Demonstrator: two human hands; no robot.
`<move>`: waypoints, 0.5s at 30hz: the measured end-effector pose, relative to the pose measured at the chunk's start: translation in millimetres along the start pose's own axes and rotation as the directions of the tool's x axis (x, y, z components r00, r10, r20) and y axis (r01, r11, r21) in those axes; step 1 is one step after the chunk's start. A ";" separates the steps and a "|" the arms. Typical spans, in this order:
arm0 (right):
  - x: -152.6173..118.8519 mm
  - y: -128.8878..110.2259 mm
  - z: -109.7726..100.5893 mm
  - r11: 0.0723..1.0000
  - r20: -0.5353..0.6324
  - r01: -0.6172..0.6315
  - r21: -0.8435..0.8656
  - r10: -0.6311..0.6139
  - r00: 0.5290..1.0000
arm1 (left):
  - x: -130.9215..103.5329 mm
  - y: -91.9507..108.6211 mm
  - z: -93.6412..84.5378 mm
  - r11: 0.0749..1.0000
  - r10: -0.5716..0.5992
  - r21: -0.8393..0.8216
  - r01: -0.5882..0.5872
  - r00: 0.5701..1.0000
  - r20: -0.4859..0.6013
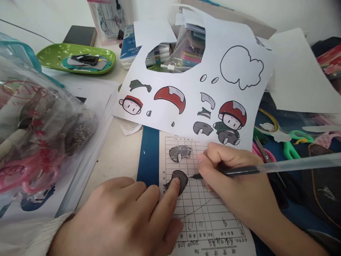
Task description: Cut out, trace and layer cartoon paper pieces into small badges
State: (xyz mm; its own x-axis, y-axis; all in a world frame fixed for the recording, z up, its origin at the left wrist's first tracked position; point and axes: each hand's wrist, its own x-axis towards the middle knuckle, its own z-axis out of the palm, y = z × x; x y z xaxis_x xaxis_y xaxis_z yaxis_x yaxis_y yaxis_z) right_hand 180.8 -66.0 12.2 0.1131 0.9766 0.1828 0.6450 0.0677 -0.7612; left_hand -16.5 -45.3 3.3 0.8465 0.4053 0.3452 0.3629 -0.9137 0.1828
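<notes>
My left hand (pixel 133 213) presses its index fingertip on a dark grey paper cutout (pixel 183 179), pinning it to a printed grid form (pixel 198 206); its other fingers are curled. In my right hand (pixel 229 174) a black pen (pixel 239 171) with a clear barrel is gripped, its tip at the cutout's right edge. A second grey cutout (pixel 174 153) with a pale speckled surface lies on the form just above. Behind them, a white sheet (pixel 191 80) shows a cartoon figure in a red helmet and its separate parts, with a big hole cut out.
A plastic bag (pixel 53 124) with pink-handled scissors fills the left. A green tray (pixel 77 69) of paper scraps, marker boxes (pixel 128 46) and a tall pouch stand behind. Green-handled scissors (pixel 291 144) and other tools lie on the blue surface at right, near blank paper (pixel 306 78).
</notes>
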 end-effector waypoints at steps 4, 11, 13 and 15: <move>-0.4 -0.9 0.4 1.000 0.005 -0.012 0.003 0.012 1.000 | -0.2 1.0 0.1 1.000 0.006 -0.001 -0.006 1.000 -0.001; 0.1 -0.9 0.5 1.000 0.006 -0.003 -0.001 0.003 1.000 | -0.5 -0.4 -1.1 1.000 0.003 -0.004 -0.003 1.000 0.005; 0.4 -0.7 0.8 1.000 0.005 -0.006 -0.006 0.006 1.000 | 0.2 -1.1 -0.6 1.000 0.002 0.002 -0.002 1.000 0.004; 0.5 -0.5 1.1 1.000 0.000 -0.016 -0.009 0.016 1.000 | 0.7 -1.3 0.1 1.000 0.003 0.005 -0.003 1.000 0.004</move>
State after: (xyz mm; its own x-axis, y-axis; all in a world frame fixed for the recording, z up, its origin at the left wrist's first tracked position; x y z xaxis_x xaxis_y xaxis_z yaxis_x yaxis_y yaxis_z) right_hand 179.7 -65.4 11.9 0.1237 0.9776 0.1706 0.6495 0.0502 -0.7587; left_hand -16.4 -43.8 3.3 0.8490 0.4028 0.3420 0.3628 -0.9149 0.1769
